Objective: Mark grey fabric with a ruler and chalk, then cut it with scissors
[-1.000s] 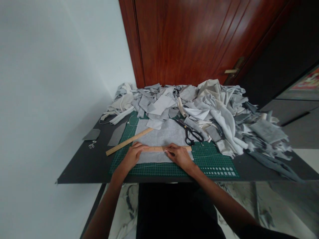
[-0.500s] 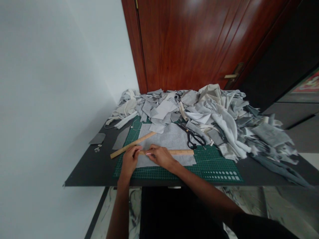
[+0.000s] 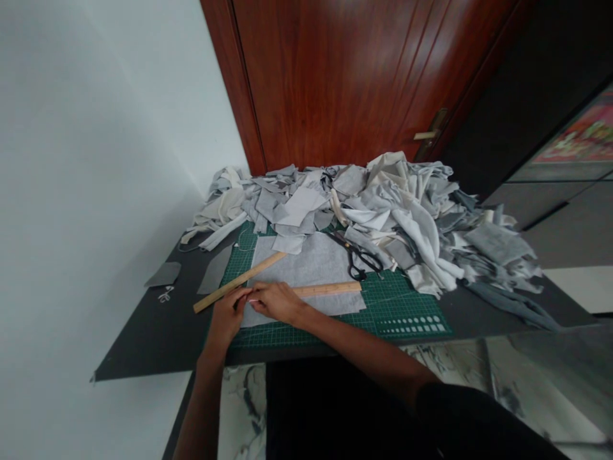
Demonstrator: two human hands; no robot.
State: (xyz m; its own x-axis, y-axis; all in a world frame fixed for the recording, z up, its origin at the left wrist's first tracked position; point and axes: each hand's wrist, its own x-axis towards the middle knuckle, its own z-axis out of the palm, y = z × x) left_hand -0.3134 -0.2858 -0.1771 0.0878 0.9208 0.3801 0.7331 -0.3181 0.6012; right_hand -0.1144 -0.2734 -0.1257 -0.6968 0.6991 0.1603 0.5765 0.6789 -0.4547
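Observation:
My left hand (image 3: 228, 316) is closed, its thumb and fingertips at the left end of a wooden ruler (image 3: 328, 289) that lies across a grey cloth piece (image 3: 316, 262). Beside it, almost touching, my right hand (image 3: 278, 302) pinches a small pale pink thing by the ruler's lower edge; too little of it shows to tell its kind. A second wooden ruler (image 3: 225, 289) slants over the cloth's left edge. Under the cloth is a green cutting mat (image 3: 397, 294). Black-handled scissors (image 3: 357, 259) rest on the cloth's upper right part.
A heap of grey and cream fabric scraps (image 3: 397, 198) covers the back and right of the dark table (image 3: 138, 338). Small cut pieces (image 3: 163, 274) and a white cord (image 3: 165, 294) lie at the left. A white wall (image 3: 119, 160) and a wooden door (image 3: 325, 83) stand close behind.
The whole view has shifted and tilted a little. My hands have come closer together, the right one having slid left along the ruler toward the left one. Rulers and scissors stay in place.

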